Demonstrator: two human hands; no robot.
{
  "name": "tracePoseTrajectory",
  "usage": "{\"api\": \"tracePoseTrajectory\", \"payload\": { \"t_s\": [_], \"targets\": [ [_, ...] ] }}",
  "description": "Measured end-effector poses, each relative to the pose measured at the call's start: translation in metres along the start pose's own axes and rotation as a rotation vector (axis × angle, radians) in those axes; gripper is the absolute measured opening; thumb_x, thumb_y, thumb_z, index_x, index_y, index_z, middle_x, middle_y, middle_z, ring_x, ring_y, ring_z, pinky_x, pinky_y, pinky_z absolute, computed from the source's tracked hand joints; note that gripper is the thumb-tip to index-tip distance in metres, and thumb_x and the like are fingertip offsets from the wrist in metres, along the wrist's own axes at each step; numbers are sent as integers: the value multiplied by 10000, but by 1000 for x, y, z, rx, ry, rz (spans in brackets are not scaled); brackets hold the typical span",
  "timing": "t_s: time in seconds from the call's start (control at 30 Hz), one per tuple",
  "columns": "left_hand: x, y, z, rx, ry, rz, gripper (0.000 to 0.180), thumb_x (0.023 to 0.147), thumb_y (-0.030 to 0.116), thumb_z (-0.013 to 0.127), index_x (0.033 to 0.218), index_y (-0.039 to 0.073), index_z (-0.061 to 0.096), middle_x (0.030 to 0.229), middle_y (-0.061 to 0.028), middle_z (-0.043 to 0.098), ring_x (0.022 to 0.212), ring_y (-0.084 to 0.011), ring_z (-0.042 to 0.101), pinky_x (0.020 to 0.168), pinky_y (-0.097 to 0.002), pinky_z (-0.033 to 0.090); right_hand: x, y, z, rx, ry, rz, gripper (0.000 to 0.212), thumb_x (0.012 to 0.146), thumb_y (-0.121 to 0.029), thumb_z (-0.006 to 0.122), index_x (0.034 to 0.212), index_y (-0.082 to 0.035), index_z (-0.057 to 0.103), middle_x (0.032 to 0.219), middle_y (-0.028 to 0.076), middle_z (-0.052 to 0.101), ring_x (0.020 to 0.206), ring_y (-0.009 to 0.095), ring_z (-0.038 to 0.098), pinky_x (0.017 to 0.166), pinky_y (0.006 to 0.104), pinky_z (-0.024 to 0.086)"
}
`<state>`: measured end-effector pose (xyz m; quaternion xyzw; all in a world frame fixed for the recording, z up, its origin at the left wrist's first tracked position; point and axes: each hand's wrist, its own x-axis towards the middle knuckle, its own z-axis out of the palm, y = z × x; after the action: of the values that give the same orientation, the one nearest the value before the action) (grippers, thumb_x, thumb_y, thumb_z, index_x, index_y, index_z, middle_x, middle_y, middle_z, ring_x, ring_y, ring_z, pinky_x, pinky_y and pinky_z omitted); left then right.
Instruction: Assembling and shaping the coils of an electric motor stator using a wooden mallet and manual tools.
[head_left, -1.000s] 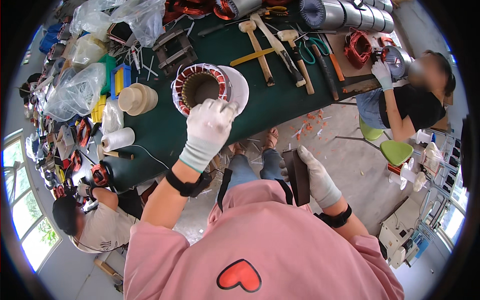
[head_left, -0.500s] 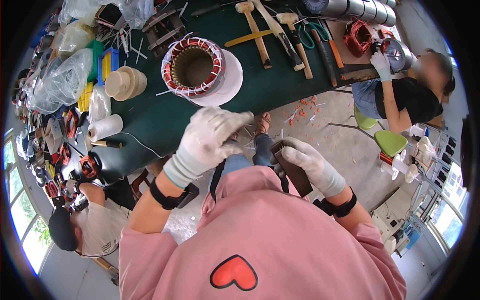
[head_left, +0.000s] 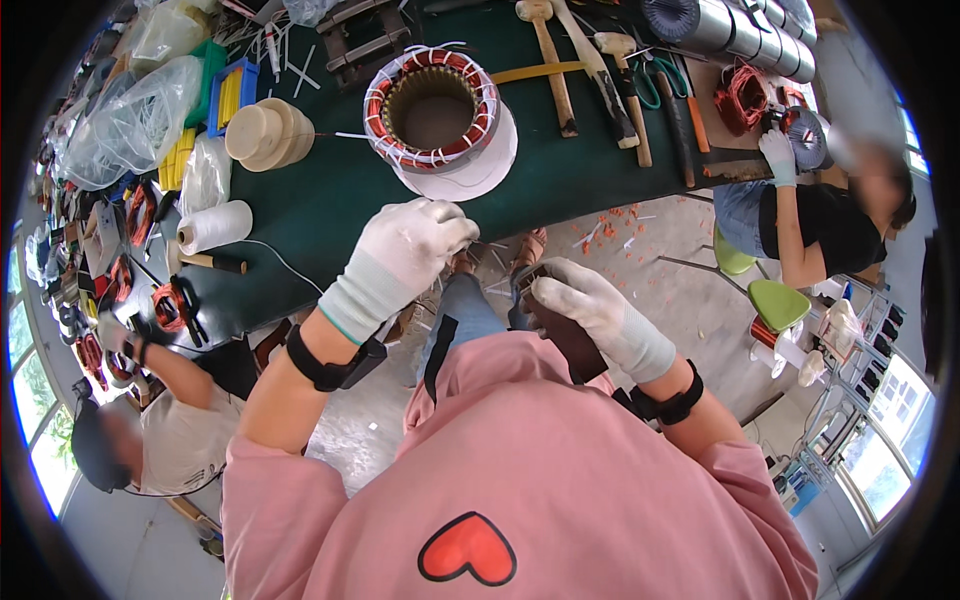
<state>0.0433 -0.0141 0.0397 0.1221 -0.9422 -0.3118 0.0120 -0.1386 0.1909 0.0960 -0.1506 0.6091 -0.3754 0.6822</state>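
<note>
My right hand (head_left: 605, 315), in a white glove, grips a dark brown, flat, case-like object (head_left: 572, 348) in front of my chest. The object's exact kind is unclear. My left hand (head_left: 412, 252), gloved too, hovers just off the bench edge with its fingers curled together; whatever may be in them is hidden. Beyond it, on the bench, stands a motor stator (head_left: 450, 157) with red copper windings laced in white cord. A white round base (head_left: 490, 172) lies under the stator.
On the green bench (head_left: 310, 215) are a cream stepped former (head_left: 268, 136), a white thread spool (head_left: 216, 228), a mallet (head_left: 627, 95) and green-handled scissors (head_left: 655, 80). One co-worker (head_left: 828, 215) sits at right, another (head_left: 190, 430) at left. A green stool (head_left: 778, 303) stands at right.
My left hand has curled its outstretched fingers closed. My right hand has shifted slightly left with the brown object. The bench contents appear farther right and higher as the view shifts.
</note>
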Motion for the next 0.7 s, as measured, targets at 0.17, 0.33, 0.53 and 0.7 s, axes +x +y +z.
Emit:
{"api": "tracePoseTrajectory", "payload": {
  "t_s": [0.17, 0.33, 0.53, 0.7],
  "targets": [
    [3, 4, -2, -187, 32, -10, 147, 868, 113, 720, 1010, 104, 758, 980, -93, 709, 942, -313, 686, 817, -405, 566, 22, 14, 10, -221, -22, -381, 382, 1042, -335, 618, 1192, 16, 632, 1007, 68, 649, 850, 148, 629, 779, 292, 529],
    [10, 12, -4, -435, -5, 35, 149, 869, 53, 699, 1004, 91, 749, 976, -104, 706, 924, -322, 683, 814, -399, 562, 33, -3, 24, 304, -24, 11, 387, 1050, -328, 637, 1213, 22, 627, 956, 52, 663, 798, 141, 650, 726, 289, 545],
    [8, 16, 9, -553, 82, 120, 138, 867, 32, 710, 1000, 64, 737, 970, -118, 700, 885, -310, 688, 779, -396, 563, 0, -23, 24, 314, -16, 116, 415, 1067, -388, 593, 1179, 9, 640, 964, 57, 671, 813, 141, 646, 753, 288, 538],
    [0, 13, 20, -573, 197, 245, 200, 866, 97, 686, 1058, 65, 734, 1019, -136, 688, 980, -349, 671, 841, -426, 562, -15, -1, 34, 194, 216, 79, 313, 1089, -254, 511, 1170, 8, 662, 1009, 66, 675, 801, 129, 659, 716, 265, 539]
  ]
}}
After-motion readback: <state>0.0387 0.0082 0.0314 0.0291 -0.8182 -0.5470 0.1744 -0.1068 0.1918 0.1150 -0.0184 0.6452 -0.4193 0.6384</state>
